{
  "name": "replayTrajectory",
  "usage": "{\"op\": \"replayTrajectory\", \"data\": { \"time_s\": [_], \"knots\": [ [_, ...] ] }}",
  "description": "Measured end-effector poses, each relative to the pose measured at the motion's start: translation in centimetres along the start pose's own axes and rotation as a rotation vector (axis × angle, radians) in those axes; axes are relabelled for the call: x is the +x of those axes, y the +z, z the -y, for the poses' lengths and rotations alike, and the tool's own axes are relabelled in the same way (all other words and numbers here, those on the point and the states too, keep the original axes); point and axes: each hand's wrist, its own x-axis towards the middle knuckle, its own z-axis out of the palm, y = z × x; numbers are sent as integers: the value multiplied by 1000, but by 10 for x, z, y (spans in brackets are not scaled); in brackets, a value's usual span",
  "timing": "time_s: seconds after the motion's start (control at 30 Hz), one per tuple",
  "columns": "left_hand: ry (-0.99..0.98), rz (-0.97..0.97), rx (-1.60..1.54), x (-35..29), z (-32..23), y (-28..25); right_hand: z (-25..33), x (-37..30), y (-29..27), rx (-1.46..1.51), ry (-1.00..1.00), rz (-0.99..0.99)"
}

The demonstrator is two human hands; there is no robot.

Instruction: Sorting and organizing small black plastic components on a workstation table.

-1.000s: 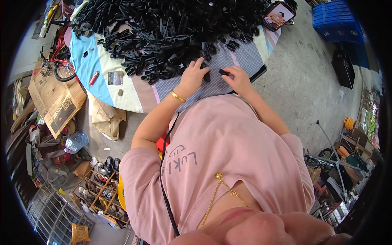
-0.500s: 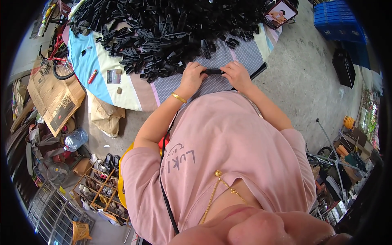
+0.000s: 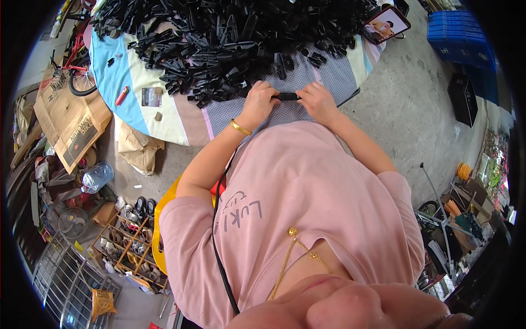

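Between my two hands is a slim, elongated black plastic piece [image 3: 287,96], held level close in front of my body. My left hand [image 3: 259,103], with a gold bangle at its wrist, pinches one end. The other end sits in the fingertips of my right hand [image 3: 319,102]. My fingers cover both ends, so its exact kind cannot be made out. Just beyond my hands, a large heap of similar black plastic pieces [image 3: 219,49] spreads over the striped, patterned cloth [image 3: 178,122] on the table.
A phone [image 3: 387,25] stands at the table's far right. On the cloth at left lie a red lighter [image 3: 122,96], a dark card [image 3: 151,97] and small brown blocks. Cardboard [image 3: 74,129], a water bottle [image 3: 97,177] and a shoe rack [image 3: 129,244] are at left; blue crates [image 3: 460,34] at right.
The view has shifted slightly. My hands keep the black plastic piece in nearly the same place, with both pinches unchanged.
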Motion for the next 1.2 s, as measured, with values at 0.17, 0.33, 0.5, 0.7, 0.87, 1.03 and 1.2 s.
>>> {"op": "replayTrajectory", "data": {
  "time_s": [0.17,0.33,0.5,0.7,0.87,1.03,1.2],
  "knots": [
    [76,-24,-14,4,3,4,8,18,12,80,-58,-26],
    [82,65,-21,8,1,-3,0,18,11,179,-30,18],
    [203,161,-38,36,1,-21,-23,34,3,269,175,172],
    [447,-28,534,58,4,-23,-17,61,14,-130,167,-132],
    [416,109,573,42,2,-16,-29,44,14,-101,161,-206],
    [257,139,424,27,-5,4,-16,28,-4,277,310,-133],
    [240,-129,253,19,-8,11,-13,15,8,560,441,-123]
  ]
}}
